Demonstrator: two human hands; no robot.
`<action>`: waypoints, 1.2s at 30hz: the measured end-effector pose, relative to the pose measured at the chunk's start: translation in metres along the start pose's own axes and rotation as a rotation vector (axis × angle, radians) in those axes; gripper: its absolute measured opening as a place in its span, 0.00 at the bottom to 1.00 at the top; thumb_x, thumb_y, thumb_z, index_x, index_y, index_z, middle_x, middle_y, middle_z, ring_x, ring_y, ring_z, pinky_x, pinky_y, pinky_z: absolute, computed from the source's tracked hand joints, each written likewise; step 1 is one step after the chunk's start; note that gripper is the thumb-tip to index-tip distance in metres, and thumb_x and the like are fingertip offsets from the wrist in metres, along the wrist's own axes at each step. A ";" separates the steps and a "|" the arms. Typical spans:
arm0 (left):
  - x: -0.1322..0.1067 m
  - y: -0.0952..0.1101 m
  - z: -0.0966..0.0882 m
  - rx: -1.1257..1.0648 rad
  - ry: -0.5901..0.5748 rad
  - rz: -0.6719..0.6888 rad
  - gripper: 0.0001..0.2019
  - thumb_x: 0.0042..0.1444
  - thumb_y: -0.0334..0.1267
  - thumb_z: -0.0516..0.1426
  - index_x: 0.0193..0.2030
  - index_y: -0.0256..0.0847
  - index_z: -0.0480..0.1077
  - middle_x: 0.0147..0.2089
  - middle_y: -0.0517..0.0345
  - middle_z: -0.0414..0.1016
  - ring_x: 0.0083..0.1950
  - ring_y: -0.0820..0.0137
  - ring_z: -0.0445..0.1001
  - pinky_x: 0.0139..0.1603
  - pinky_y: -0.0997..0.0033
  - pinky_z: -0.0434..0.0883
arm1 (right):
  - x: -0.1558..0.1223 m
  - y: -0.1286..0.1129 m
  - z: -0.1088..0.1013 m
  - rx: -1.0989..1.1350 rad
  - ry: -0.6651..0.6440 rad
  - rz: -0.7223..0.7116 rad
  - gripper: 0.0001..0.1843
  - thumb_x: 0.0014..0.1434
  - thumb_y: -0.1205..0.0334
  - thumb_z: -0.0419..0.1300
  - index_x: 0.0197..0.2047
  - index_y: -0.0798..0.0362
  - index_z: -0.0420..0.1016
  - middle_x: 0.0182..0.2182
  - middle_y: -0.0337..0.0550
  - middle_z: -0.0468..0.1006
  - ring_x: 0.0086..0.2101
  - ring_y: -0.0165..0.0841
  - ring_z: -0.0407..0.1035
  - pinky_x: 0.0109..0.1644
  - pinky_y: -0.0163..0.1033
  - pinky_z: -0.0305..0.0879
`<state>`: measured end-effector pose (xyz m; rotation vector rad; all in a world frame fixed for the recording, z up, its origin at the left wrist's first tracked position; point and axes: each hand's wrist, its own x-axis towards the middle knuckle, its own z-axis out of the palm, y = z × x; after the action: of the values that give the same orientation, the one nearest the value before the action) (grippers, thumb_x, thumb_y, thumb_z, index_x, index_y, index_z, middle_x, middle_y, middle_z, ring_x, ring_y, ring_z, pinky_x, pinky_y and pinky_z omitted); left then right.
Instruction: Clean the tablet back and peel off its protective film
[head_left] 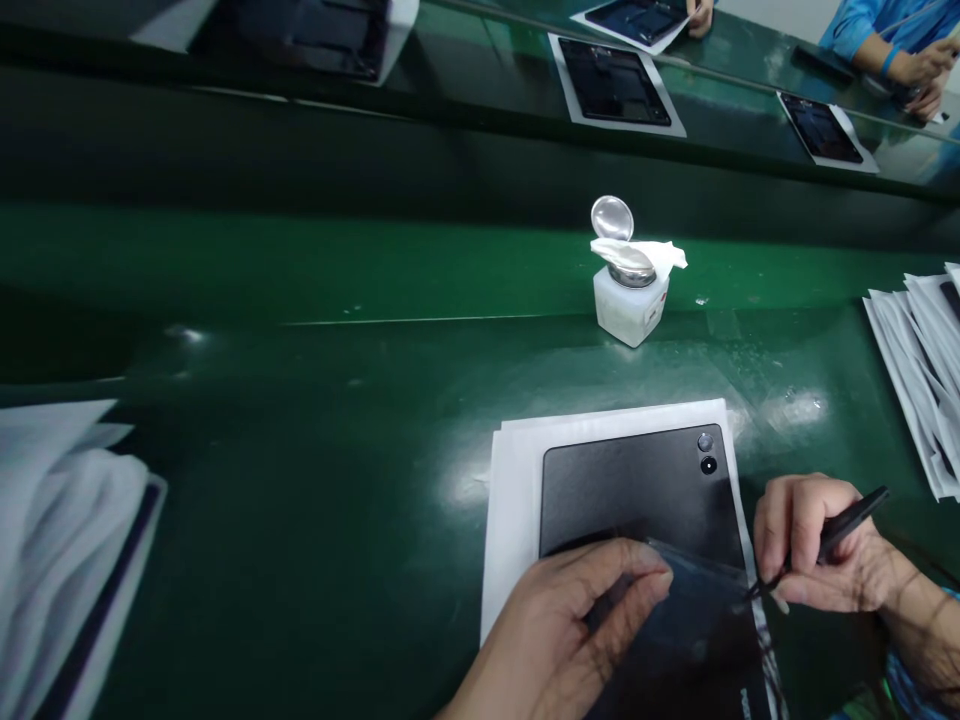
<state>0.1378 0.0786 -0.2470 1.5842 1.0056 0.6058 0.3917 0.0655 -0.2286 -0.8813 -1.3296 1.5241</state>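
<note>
A dark grey tablet [637, 485] lies back up on white sheets [514, 500] on the green bench, its two camera lenses at the far right corner. A clear protective film [697, 580] is partly lifted from its near end. My left hand [577, 630] pinches the film's edge between thumb and fingers. My right hand [814, 545] is closed on black tweezers [832, 535], whose tips touch the film at the tablet's right edge.
A white solvent dispenser bottle [628, 300] with an open metal lid and a wipe stands behind the tablet. White sheets are stacked at the right edge [919, 370] and left edge [60, 520]. Other tablets [615, 85] lie across the line, where another person's hands [922, 70] work.
</note>
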 end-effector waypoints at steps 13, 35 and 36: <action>-0.002 -0.004 0.003 -0.026 -0.009 0.025 0.09 0.64 0.42 0.56 0.34 0.48 0.75 0.28 0.67 0.79 0.27 0.73 0.77 0.28 0.82 0.70 | 0.028 0.026 -0.001 0.173 0.576 0.137 0.13 0.50 0.65 0.75 0.27 0.51 0.73 0.23 0.32 0.80 0.21 0.26 0.75 0.27 0.29 0.73; -0.002 -0.003 0.003 0.000 -0.014 -0.005 0.08 0.64 0.40 0.56 0.34 0.48 0.76 0.29 0.68 0.80 0.28 0.75 0.78 0.29 0.83 0.71 | 0.026 0.030 0.000 0.091 0.556 0.137 0.11 0.54 0.66 0.72 0.29 0.50 0.73 0.24 0.31 0.80 0.22 0.27 0.76 0.28 0.30 0.74; -0.002 -0.003 0.003 0.002 -0.005 -0.003 0.09 0.64 0.41 0.56 0.34 0.48 0.76 0.29 0.68 0.80 0.28 0.75 0.78 0.29 0.83 0.71 | 0.025 0.031 0.000 0.089 0.557 0.141 0.11 0.54 0.65 0.72 0.29 0.50 0.73 0.25 0.31 0.80 0.23 0.27 0.76 0.28 0.31 0.74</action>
<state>0.1383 0.0756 -0.2506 1.5846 1.0047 0.5987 0.3782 0.0891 -0.2577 -1.2494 -0.8040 1.2952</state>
